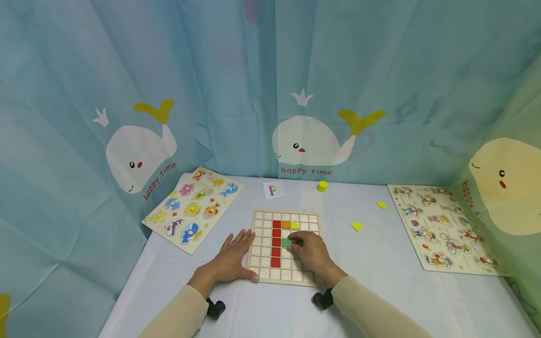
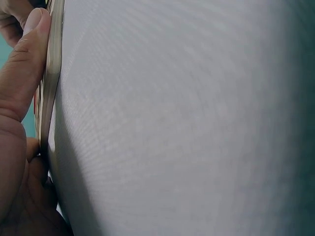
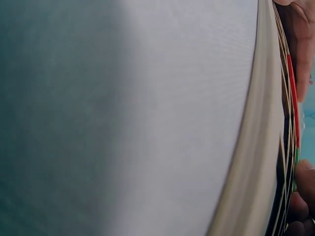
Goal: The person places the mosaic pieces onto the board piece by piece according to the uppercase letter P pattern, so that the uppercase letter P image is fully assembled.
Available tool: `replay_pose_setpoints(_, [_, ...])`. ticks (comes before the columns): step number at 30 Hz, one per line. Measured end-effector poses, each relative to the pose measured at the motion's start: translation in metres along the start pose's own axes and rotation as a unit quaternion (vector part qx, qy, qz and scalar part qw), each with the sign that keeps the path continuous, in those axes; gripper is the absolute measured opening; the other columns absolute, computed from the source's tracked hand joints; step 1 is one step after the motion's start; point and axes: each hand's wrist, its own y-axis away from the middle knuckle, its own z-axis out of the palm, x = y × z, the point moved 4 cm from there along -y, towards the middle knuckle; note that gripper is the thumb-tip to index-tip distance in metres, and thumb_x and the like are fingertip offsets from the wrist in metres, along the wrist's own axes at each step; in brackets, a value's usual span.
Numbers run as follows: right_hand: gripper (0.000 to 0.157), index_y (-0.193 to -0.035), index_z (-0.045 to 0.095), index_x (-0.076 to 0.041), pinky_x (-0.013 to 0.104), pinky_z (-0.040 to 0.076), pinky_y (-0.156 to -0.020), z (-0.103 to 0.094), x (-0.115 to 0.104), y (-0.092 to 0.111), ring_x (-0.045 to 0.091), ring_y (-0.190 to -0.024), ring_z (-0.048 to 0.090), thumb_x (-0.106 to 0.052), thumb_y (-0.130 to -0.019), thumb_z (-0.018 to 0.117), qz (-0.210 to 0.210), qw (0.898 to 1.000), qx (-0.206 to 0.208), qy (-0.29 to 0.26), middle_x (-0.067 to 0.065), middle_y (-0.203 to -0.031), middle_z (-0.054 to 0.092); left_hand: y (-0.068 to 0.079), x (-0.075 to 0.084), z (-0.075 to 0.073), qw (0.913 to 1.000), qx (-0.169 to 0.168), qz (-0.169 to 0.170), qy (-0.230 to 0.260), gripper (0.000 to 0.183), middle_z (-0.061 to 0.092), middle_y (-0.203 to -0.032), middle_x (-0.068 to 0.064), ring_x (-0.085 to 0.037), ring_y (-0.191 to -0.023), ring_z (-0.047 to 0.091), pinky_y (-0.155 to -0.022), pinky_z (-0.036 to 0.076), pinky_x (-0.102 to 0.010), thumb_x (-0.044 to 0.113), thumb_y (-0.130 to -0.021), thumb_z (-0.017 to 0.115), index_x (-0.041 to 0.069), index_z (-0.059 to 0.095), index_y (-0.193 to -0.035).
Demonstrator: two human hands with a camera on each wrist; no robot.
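Note:
On the white table lies a wooden grid board. Several red square tiles form a column on it, with an orange tile and a yellow rounded piece beside the topmost one. My left hand rests at the board's left side, fingers extended, its thumb touching the near edge. Over the board, my right hand pinches a green square tile just right of the red column. The fingertips partly cover that tile. In the right wrist view only a thin green sliver shows.
Behind the board lie a small pattern card and a yellow cylinder. Two loose yellow pieces, a square and a quarter-round, are to the right. Picture puzzle boards flank them, sea animals left and figures right.

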Motion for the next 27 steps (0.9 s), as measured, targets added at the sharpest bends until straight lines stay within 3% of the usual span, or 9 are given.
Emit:
replay_pose_setpoints(8, [0.025,-0.118,0.078,-0.008,0.033,0.059,-0.083,-0.004,0.004,0.000,0.015,-0.092,0.065,-0.013,-0.093,0.080,0.026,0.999,0.001,-0.045,0.001,-0.101,0.074,0.001,0.002,-0.001,1.0000,-0.001,-0.004,-0.001,0.130,0.016,-0.178,-0.006,-0.026,-0.166,0.004,-0.135,-0.003,-0.051,0.061,-0.071,0.091,0.010,0.022,-0.169])
replay_pose_setpoints(19, [0.032,-0.128,0.074,-0.007,0.023,0.050,-0.067,-0.016,0.009,-0.002,0.017,-0.087,0.058,-0.013,-0.096,0.077,0.026,0.995,0.000,-0.099,0.003,-0.102,0.068,0.002,0.004,-0.002,1.0000,0.000,-0.001,0.003,0.130,0.017,-0.178,-0.007,-0.027,-0.166,0.005,-0.135,-0.003,-0.052,0.060,-0.071,0.091,0.009,0.023,-0.169])
replay_pose_setpoints(27, [0.043,-0.139,0.067,-0.008,0.022,0.051,-0.062,-0.025,0.011,-0.004,0.018,-0.086,0.060,-0.014,-0.098,0.076,0.017,0.993,-0.004,-0.118,0.006,-0.108,0.068,0.002,0.004,-0.003,1.0000,0.003,0.000,0.007,0.130,0.018,-0.177,-0.008,-0.028,-0.166,0.006,-0.135,-0.002,-0.052,0.058,-0.070,0.093,0.008,0.023,-0.169])
